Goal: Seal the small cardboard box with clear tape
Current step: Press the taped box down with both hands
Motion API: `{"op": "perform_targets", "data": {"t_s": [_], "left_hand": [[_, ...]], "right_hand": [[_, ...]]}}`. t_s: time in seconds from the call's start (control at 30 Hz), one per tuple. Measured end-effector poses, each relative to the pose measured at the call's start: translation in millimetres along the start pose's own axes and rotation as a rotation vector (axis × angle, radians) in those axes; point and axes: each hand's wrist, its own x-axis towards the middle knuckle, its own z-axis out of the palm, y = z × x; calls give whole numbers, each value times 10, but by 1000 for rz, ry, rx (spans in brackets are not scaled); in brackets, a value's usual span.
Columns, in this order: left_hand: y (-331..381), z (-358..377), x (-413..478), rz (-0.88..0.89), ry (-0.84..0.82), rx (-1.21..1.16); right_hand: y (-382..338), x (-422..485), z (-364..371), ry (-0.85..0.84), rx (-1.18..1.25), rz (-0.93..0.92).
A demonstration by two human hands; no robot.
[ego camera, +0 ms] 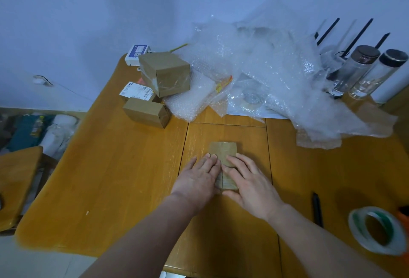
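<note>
A small brown cardboard box (223, 151) lies on the wooden table (124, 178) near its middle. Both of my hands rest flat on top of it, side by side. My left hand (199, 178) covers the box's left half, its fingers stretched forward. My right hand (250, 180) lies on the right half, thumb against the near end. A shiny strip runs along the box's top seam between my hands. The roll of clear tape (376, 231) lies flat at the table's right front, apart from both hands.
Three other cardboard boxes (166, 74) stand at the back left. A heap of bubble wrap (265, 74) fills the back. Two glass jars (354, 71) stand at the back right. A black pen (317, 209) lies right of my right arm. A wooden chair (15, 180) stands at the left.
</note>
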Motion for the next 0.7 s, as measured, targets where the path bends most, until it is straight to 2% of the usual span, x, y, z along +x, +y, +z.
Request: {"op": "perform_targets", "data": {"t_s": [0.3,0.53,0.7], "left_hand": [[167,86,-25,-70,78,-17],[270,-100,-76,-142,57,-186],[329,-220,-96,-133,117,-225]], "right_hand": [[-101,-119,-97,-79,-71,-5],[-312,-188,-384,-164,40,73],[-338,-173,-565,-138,63,57]]}}
